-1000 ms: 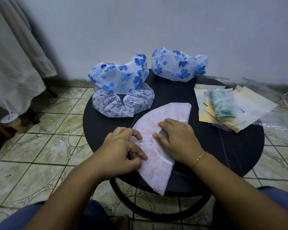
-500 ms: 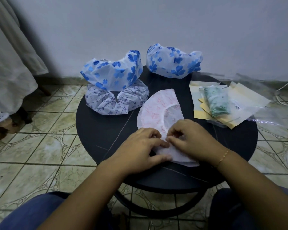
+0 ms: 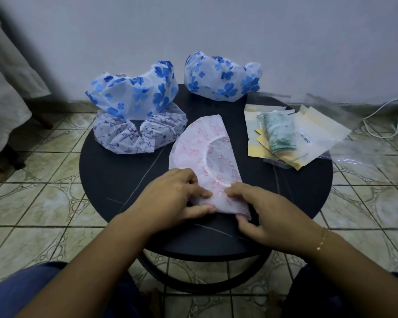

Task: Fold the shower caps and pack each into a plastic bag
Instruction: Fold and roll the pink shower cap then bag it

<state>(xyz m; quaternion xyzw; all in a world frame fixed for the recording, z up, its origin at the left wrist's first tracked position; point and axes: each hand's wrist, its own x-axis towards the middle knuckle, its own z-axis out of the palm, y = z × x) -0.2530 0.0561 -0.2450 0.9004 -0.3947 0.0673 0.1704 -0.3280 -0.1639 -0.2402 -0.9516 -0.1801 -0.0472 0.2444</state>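
A pink-patterned shower cap (image 3: 202, 148) lies folded in half on the round black table (image 3: 115, 180). My left hand (image 3: 172, 198) pinches its near left edge between thumb and fingers. My right hand (image 3: 260, 214) pinches the near right corner, fingertips on top. Two blue-flowered caps stand puffed up: one (image 3: 133, 95) on top of a purple-patterned cap (image 3: 138, 136) at the back left, the other (image 3: 221, 79) at the back middle. A green cap (image 3: 278, 131) sits folded inside a plastic bag on a pile of bags (image 3: 319, 134) at the right.
A tiled floor (image 3: 39, 203) surrounds the table. White cloth (image 3: 5, 88) hangs at the far left, and a white cable (image 3: 381, 111) lies by the wall at the right. My knees in blue trousers are at the frame's bottom corners.
The pink cap was swung from a diagonal lie to point away from me. Both hands shifted from pressing its middle to pinching its near end.
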